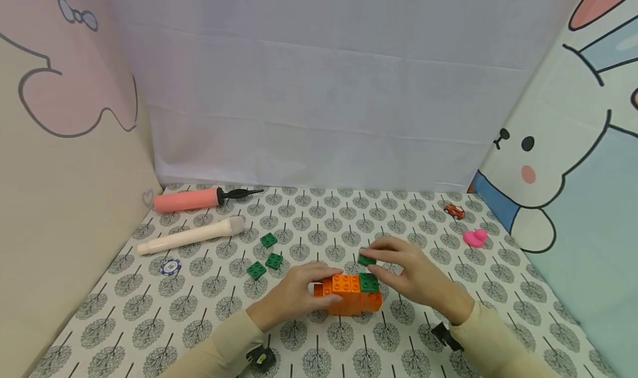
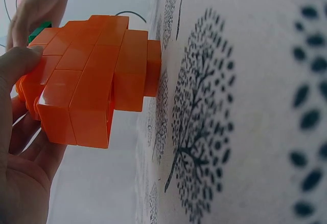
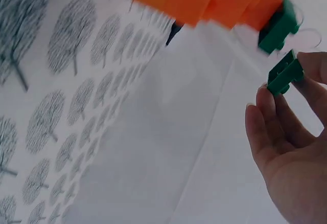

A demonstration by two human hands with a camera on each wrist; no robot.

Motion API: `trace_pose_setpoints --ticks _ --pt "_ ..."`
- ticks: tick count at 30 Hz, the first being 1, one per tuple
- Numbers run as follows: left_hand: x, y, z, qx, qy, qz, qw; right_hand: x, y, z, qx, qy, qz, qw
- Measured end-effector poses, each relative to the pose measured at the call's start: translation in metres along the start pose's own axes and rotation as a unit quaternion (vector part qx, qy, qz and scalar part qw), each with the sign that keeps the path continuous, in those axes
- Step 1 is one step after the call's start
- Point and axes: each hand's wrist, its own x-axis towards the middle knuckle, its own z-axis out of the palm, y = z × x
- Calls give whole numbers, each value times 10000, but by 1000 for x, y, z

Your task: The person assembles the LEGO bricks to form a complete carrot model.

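Observation:
An assembly of orange toy bricks stands on the patterned cloth, built in steps that narrow toward the bottom in the left wrist view. My left hand grips its left end, thumb on the near side and fingers on the far side. One green brick is attached on top at the right. Just above and behind that brick, my right hand pinches a loose green brick between thumb and fingers, apart from the assembly. In the right wrist view its hollow underside faces the assembly.
Several loose green bricks lie left of the assembly. Farther left are a poker chip, a cream tube and a pink hand pump. At the right sit a pink rubber duck and a small red toy car.

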Motion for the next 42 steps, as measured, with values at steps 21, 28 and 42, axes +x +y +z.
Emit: trace_pose_setpoints --ticks 21,28,42 --pt "0 1 1 -115 -27 81 9999 -2 -17 22 615 -740 -352 9947" --pt "0 1 2 -195 -18 89 9998 -3 -16 23 746 -798 -268 9937" --pt "0 0 0 -91 -1 47 9999 -3 -15 26 705 -768 -244 9942"
